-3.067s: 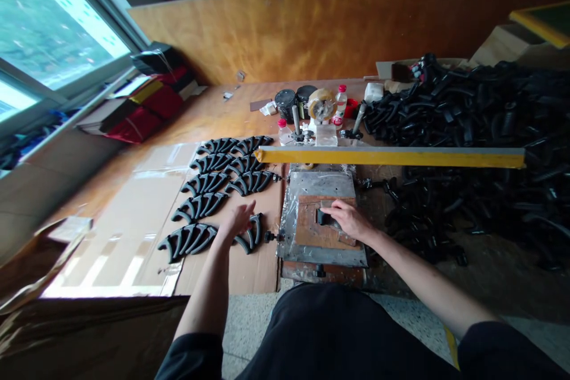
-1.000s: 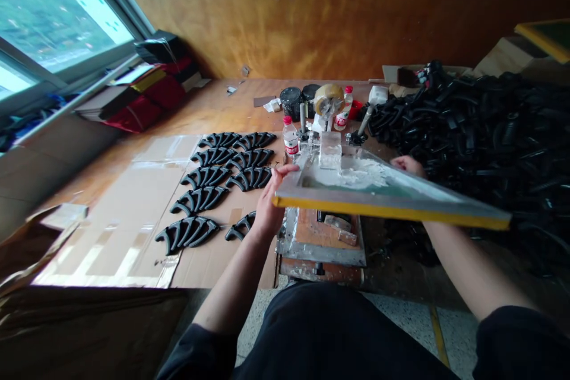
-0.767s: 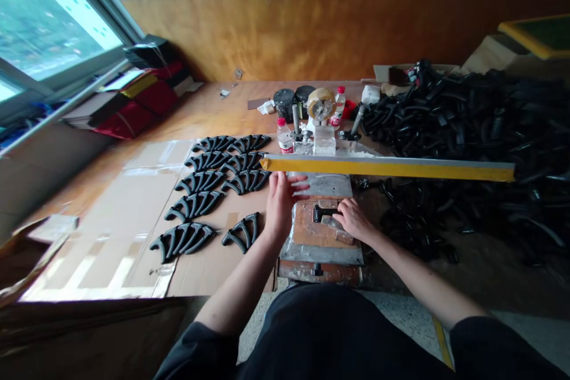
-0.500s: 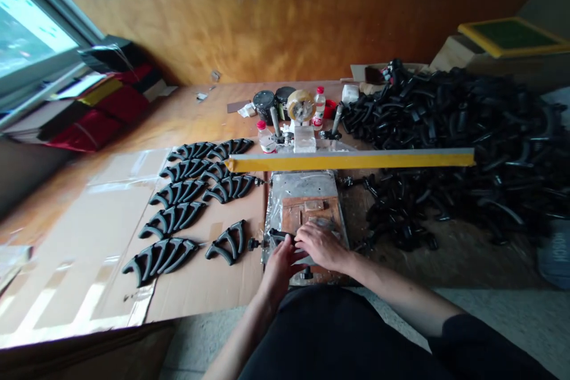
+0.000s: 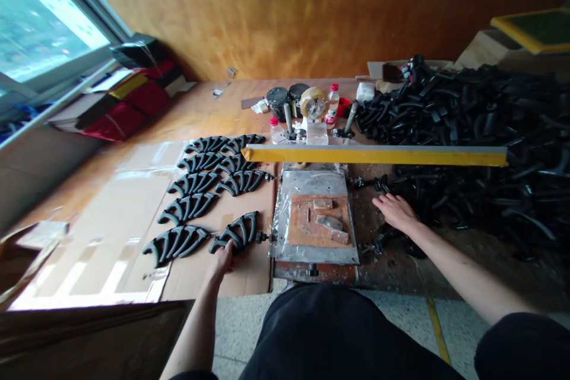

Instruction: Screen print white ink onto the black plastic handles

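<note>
My left hand (image 5: 225,256) has its fingers closed on a black curved part at the near edge of a small group of such parts (image 5: 243,233) on the cardboard. Above the near edge of the big black heap (image 5: 449,196), my right hand (image 5: 395,211) is spread, with nothing seen in it. Between the hands lies a metal plate (image 5: 280,252) bearing a wooden board (image 5: 299,236) with small blocks (image 5: 329,222) on it. More black parts (image 5: 180,243) lie in fanned rows on the cardboard.
A yellow-edged bar (image 5: 374,155) spans the area behind the plate. Behind it stand a tape roll (image 5: 314,103), dark tubs (image 5: 278,103) and red-capped bottles (image 5: 332,105). Red and black folders (image 5: 120,113) are stacked at the left by the window.
My hands have moved apart from the plate. The left one went left to the small group with a black part; the right one went right to the heap and opened. The view has shifted left.
</note>
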`<state>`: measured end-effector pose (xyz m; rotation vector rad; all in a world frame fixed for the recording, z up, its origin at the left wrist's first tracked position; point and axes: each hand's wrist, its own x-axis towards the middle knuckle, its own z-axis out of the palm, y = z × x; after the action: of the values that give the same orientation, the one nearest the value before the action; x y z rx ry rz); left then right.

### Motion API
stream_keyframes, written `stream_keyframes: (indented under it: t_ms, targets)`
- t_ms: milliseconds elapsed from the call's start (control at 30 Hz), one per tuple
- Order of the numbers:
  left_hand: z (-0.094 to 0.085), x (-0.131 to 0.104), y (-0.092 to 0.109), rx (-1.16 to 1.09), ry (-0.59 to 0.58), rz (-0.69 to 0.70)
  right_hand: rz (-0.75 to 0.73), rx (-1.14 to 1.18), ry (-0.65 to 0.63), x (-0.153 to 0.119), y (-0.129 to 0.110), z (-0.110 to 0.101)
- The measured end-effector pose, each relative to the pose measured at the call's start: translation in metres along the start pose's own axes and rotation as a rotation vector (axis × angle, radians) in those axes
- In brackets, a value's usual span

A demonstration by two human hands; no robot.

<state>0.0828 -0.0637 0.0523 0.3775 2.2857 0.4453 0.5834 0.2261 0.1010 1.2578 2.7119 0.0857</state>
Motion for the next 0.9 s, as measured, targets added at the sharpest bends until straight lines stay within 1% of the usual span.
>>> stream_keyframes:
  t_ms: [100, 133, 200, 267, 300, 367, 400, 433, 467, 533, 600, 667, 733, 767, 833, 900]
  targets:
    - [-0.02, 0.004, 0.014, 0.129, -0.032, -0.012, 0.044, -0.021, 0.187, -0.006, 0.003, -0.017]
    - [-0.027, 0.003, 0.021, 0.171, -0.03, 0.006, 0.061, -0.012, 0.241, -0.007, 0.004, -0.023]
    - [-0.037, -0.003, 0.04, 0.235, 0.015, 0.092, 0.093, 0.032, 0.327, -0.009, 0.005, -0.033]
    - [-0.042, -0.015, 0.068, 0.246, 0.079, 0.216, 0.169, 0.117, 0.406, -0.007, 0.006, -0.04]
    - [-0.042, -0.024, 0.085, 0.211, 0.099, 0.287, 0.216, 0.179, 0.453, -0.006, 0.006, -0.043]
    - [-0.041, -0.047, 0.121, 0.046, 0.099, 0.433, 0.265, 0.352, 0.554, -0.001, 0.001, -0.049]
    - [-0.041, -0.06, 0.139, -0.065, 0.086, 0.513, 0.25, 0.461, 0.588, 0.002, -0.006, -0.052]
    - [-0.04, -0.074, 0.158, -0.183, 0.072, 0.598, 0.21, 0.572, 0.599, 0.005, -0.016, -0.054]
    - [-0.039, -0.089, 0.177, -0.295, 0.057, 0.681, 0.151, 0.673, 0.582, 0.009, -0.03, -0.056]
    - [-0.039, -0.118, 0.213, -0.488, 0.029, 0.844, 0.0, 0.796, 0.476, 0.017, -0.066, -0.056]
    - [-0.038, -0.142, 0.245, -0.631, -0.007, 0.983, -0.147, 0.77, 0.355, 0.024, -0.106, -0.054]
    - [-0.036, -0.158, 0.269, -0.698, -0.03, 1.078, -0.257, 0.628, 0.281, 0.031, -0.14, -0.051]
    - [-0.034, -0.167, 0.282, -0.693, -0.024, 1.112, -0.301, 0.466, 0.261, 0.036, -0.16, -0.048]
    - [-0.033, -0.17, 0.283, -0.674, -0.011, 1.107, -0.308, 0.408, 0.261, 0.037, -0.165, -0.048]
    - [-0.031, -0.172, 0.275, -0.631, 0.014, 1.074, -0.296, 0.389, 0.27, 0.036, -0.164, -0.047]
    - [-0.027, -0.174, 0.256, -0.602, -0.012, 1.031, -0.268, 0.48, 0.269, 0.032, -0.148, -0.047]
